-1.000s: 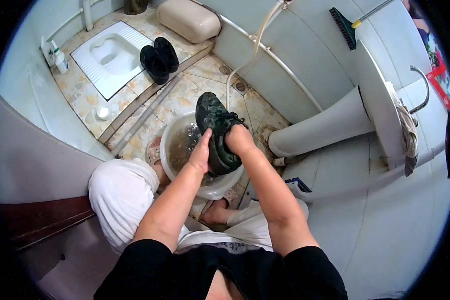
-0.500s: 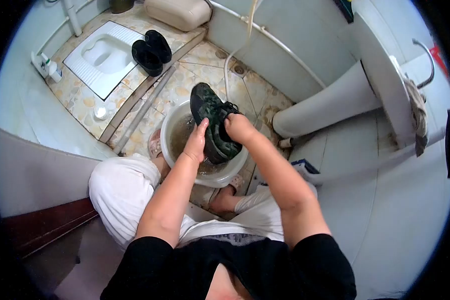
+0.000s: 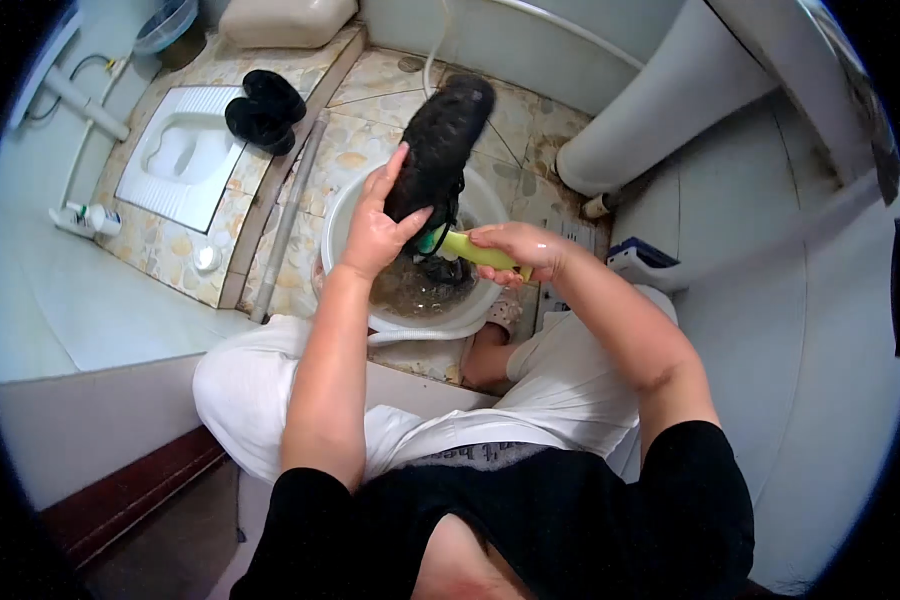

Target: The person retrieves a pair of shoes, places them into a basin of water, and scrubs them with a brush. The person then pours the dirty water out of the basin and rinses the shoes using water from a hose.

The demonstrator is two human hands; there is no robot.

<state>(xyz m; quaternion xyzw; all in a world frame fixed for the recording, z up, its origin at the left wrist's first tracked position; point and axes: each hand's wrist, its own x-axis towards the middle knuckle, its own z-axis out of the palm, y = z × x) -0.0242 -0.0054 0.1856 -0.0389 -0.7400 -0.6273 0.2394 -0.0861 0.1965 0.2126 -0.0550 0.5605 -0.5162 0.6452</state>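
My left hand (image 3: 375, 232) is closed on a dark shoe (image 3: 444, 135), thumb and fingers along its side. The shoe is tilted above a white basin (image 3: 332, 235), with its toe pointing away and to the right. Dangling black laces hang at its near end. A yellow-green brush handle (image 3: 480, 252) is gripped in my right hand (image 3: 525, 250). The brush's green head end touches or overlaps the shoe's near end; its bristles are mostly hidden. Murky water (image 3: 420, 297) lies in the basin below both hands.
Black shoes (image 3: 265, 112) stand beside a squat toilet (image 3: 180, 160) at left. A white pedestal (image 3: 650, 100) rises at right. A grey pipe (image 3: 292, 215) runs along the step. A pale hose (image 3: 410, 337) passes the basin's near side. A white bottle (image 3: 100, 219) stands far left.
My right hand has let go of the shoe and now holds a brush. The shoe has been turned and its toe swung rightward. The view has shifted, and a hose now shows before the basin.
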